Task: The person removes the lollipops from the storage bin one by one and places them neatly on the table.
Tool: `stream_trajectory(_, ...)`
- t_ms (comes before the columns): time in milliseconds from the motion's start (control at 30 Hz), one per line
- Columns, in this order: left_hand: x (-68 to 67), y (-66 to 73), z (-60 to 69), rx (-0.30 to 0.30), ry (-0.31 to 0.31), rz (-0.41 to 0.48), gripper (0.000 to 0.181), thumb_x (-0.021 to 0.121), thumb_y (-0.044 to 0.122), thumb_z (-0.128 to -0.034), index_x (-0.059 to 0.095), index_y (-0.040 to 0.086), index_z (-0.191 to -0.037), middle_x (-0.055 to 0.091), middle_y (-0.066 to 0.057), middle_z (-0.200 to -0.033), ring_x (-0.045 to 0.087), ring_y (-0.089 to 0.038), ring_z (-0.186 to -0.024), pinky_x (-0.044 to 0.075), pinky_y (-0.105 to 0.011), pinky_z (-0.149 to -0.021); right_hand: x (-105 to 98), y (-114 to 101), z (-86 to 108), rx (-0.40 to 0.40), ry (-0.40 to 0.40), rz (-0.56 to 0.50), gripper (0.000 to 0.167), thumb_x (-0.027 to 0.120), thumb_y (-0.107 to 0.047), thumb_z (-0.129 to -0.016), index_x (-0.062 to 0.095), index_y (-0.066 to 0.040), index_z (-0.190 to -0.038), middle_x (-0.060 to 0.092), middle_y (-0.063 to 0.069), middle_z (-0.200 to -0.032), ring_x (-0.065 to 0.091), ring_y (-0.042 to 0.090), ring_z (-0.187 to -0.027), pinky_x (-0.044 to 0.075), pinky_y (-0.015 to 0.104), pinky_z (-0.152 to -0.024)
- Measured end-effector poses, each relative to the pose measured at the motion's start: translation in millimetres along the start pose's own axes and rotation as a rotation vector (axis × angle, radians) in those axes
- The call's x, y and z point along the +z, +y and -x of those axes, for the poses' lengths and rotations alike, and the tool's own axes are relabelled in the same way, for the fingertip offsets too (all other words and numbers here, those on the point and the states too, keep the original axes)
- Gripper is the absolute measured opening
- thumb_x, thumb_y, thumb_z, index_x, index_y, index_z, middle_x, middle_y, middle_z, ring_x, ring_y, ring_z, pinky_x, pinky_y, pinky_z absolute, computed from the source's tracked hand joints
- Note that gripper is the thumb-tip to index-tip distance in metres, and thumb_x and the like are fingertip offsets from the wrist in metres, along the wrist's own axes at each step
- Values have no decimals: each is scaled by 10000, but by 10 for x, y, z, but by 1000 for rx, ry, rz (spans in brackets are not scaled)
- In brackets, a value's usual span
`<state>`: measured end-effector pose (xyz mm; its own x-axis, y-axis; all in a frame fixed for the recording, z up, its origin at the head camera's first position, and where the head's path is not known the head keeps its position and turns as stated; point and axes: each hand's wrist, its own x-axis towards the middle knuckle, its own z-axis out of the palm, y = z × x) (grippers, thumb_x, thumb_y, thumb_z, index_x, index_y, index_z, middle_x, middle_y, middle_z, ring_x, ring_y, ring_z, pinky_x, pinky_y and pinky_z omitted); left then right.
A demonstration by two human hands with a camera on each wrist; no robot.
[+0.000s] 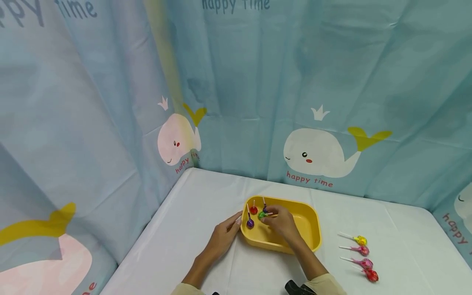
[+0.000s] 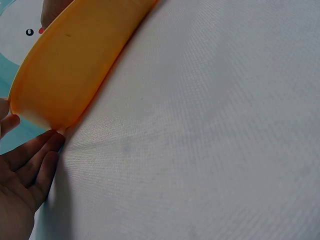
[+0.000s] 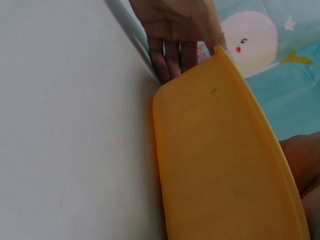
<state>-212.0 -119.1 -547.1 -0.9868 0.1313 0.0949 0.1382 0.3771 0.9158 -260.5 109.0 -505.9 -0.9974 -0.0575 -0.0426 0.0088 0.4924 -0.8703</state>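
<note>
The yellow tray (image 1: 307, 224) (image 2: 65, 70) (image 3: 215, 150) stands on the white table. My left hand (image 1: 221, 238) (image 2: 25, 175) (image 3: 175, 22) touches its left end with fairly straight fingers, thumb near the rim. Inside the tray, my right hand (image 1: 282, 224) (image 3: 302, 160) pinches a green lollipop (image 1: 262, 214); the tray wall hides its fingers in the right wrist view. Around it in the tray's left part are a red lollipop (image 1: 253, 209), a purple lollipop (image 1: 250, 223) and a dark lollipop (image 1: 264, 208) partly covered by the fingers.
Right of the tray, a yellow lollipop (image 1: 360, 240), two pink lollipops (image 1: 363, 250) (image 1: 366, 263) and another red lollipop (image 1: 371, 275) lie in a column on the white tabletop (image 1: 177, 229). A whale-print curtain (image 1: 243, 139) hangs behind and left.
</note>
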Motion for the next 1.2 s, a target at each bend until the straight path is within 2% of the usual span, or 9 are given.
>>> stream_trajectory(433, -3, 24, 5, 5, 2, -13, 497, 503, 472, -1121, 548, 259, -1568, 552, -40, -1581, 488, -336, -1493, 387, -554, -1239, 63, -31, -56, -22, -20, 35, 263, 852, -53, -880, 782, 28, -1121, 765, 141, -1049, 679, 199, -863, 637, 289, -711)
stream_trajectory(733, 2, -6, -6, 11, 7, -14, 491, 501, 479, -1120, 551, 276, -1564, 565, -38, -1570, 498, -324, -1486, 398, -543, -1234, 103, -29, -117, -6, 5, 62, 211, 867, -71, -861, 785, 10, -1037, 773, 138, -1065, 642, 214, -874, 581, 280, -730)
stream_trajectory(1000, 0, -15, 4, 20, 12, -12, 483, 513, 478, -1116, 560, 286, -1557, 572, -41, -1560, 502, -323, -1482, 393, -544, -1236, 171, -21, -157, -35, 32, 136, 145, 871, -23, -849, 747, -16, -925, 740, 83, -927, 608, 206, -837, 528, 275, -714)
stream_trajectory(1200, -4, -14, 1, 29, 12, -2, 474, 522, 456, -1118, 564, 278, -1555, 583, -46, -1549, 507, -313, -1479, 398, -532, -1235, 176, -26, -155, -62, 27, 160, 163, 863, 21, -846, 716, -16, -907, 688, 67, -868, 577, 200, -797, 514, 263, -670)
